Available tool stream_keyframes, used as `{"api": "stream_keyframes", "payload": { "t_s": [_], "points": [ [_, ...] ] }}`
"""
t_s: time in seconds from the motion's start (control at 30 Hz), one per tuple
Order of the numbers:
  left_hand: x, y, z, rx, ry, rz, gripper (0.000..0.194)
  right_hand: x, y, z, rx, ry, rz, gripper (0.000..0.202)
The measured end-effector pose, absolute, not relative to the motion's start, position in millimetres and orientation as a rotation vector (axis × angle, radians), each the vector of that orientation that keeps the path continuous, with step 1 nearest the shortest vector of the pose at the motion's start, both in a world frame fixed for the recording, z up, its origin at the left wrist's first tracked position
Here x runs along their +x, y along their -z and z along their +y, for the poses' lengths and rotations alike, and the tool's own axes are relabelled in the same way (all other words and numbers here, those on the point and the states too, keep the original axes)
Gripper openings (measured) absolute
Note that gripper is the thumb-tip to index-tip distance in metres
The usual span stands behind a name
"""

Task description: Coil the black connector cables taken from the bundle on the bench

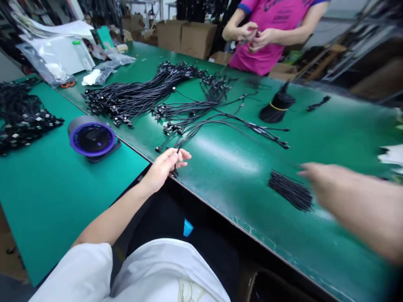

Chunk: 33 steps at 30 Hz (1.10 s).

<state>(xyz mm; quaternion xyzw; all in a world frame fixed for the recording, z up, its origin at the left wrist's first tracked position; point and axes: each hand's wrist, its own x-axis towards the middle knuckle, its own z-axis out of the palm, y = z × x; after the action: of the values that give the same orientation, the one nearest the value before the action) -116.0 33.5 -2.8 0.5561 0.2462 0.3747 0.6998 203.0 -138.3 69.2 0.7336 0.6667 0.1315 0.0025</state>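
Observation:
In the head view my left hand (165, 165) is closed in a pinch on a thin black cable (178, 150) at the table's near edge. Short ends of the cable hang below the fingers. My right hand (327, 180), smeared by motion, is over the table beside a loose bundle of black cable ties (291, 191). Whether its fingers hold anything cannot be made out. Several black cables with small connectors (201, 109) lie just beyond my left hand. Behind them is a large pile of similar cables (141, 90).
A purple-rimmed round device (92, 139) stands left on the green table (40, 180), near more black cables (25, 117). A yellow-banded black bundle (277, 105) stands at the back right. Across the table a person in pink (270, 29) holds something small. Orange-handled scissors (67, 84) lie far left.

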Motion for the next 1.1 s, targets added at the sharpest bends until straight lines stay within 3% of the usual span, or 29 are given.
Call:
{"api": "stream_keyframes", "payload": {
  "t_s": [0.1,0.17,0.33,0.53,0.6,0.7,0.77,0.9,1.0,1.1],
  "points": [
    [-87.6,1.6,5.7,1.647,-0.814,0.53,0.023,130.7,-57.8,-152.7,2.021,-0.331,2.457,0.032],
    [-76.8,0.4,-11.7,1.728,-0.597,0.417,0.025,103.1,-60.9,-148.6,2.002,-0.283,2.571,0.035],
    [-91.2,-8.0,-18.7,1.252,-0.194,0.171,0.038,141.1,-70.5,-141.3,2.313,-0.152,2.517,0.036],
    [-135.7,-32.9,5.2,0.753,-0.627,0.461,0.028,205.4,-36.0,-174.1,2.662,0.16,2.49,0.026],
    [-137.5,-36.7,8.0,0.669,-0.693,0.529,0.03,203.9,-22.7,-182.3,2.657,0.097,2.458,0.025],
    [-119.8,-32.8,5.3,0.585,-0.733,0.533,0.029,178.1,-8.9,-187.9,2.549,-0.364,2.417,0.027],
    [-99.5,-24.5,-2.4,0.652,-0.712,0.536,0.025,149.7,-7.6,-188.9,2.323,-0.473,2.546,0.023],
    [-69.1,-6.6,-30.2,1.234,-0.552,0.478,0.028,103.6,-25.2,-181.2,1.87,0.156,2.909,0.027],
    [-67.1,-1.4,-45.3,1.554,-0.336,0.341,0.029,102.8,-36.0,-167.1,2.232,0.404,2.899,0.026],
    [-68.2,-1.7,-47.1,1.366,-0.299,0.263,0.032,113.3,-24.9,-153.0,2.83,0.515,2.767,0.021]
  ]
}}
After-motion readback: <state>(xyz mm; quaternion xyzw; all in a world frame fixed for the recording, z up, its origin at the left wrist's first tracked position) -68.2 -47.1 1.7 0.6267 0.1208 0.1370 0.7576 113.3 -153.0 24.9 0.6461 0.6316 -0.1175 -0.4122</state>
